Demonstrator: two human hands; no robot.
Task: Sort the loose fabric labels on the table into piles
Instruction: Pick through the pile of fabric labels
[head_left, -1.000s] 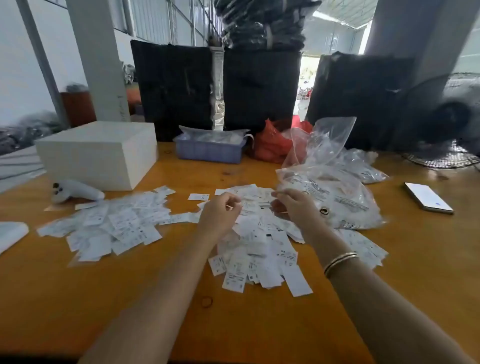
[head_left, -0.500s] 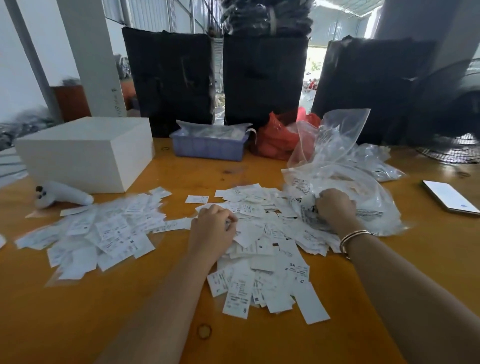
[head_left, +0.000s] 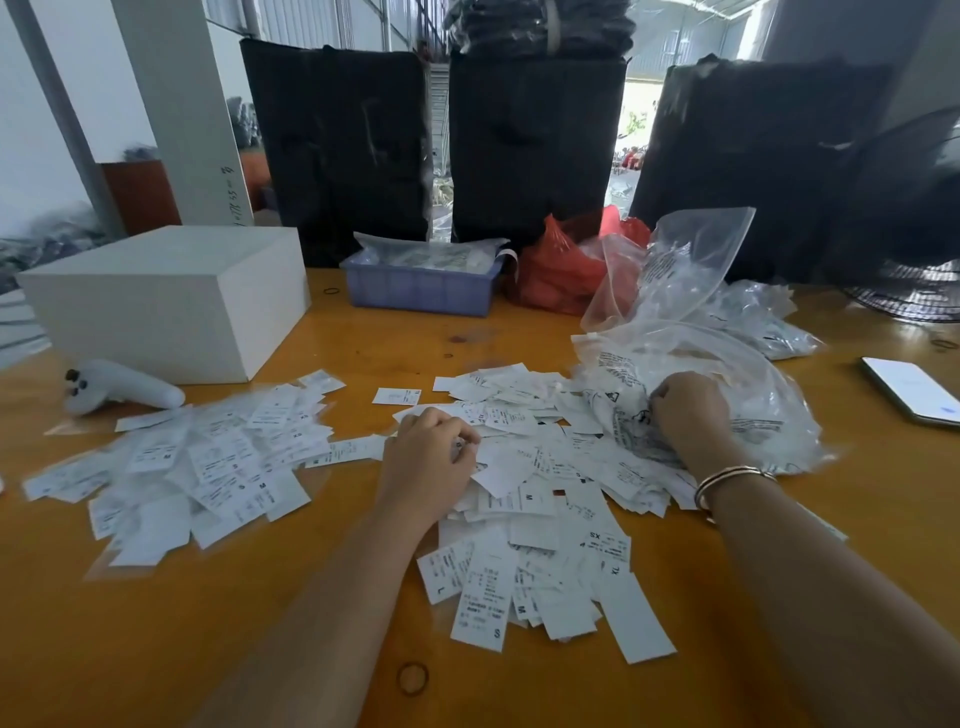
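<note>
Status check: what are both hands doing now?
Left hand pinching white fabric labels. Right hand gripping clear plastic bag. Bag overlaps pile.

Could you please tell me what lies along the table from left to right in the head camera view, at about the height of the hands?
White handheld controller → left pile of labels → left hand → middle pile of labels → right hand on the clear plastic bag → phone.

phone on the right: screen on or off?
On. The phone lies flat, face up near the table's right edge, and its screen glows white with a small blue spot.
</note>
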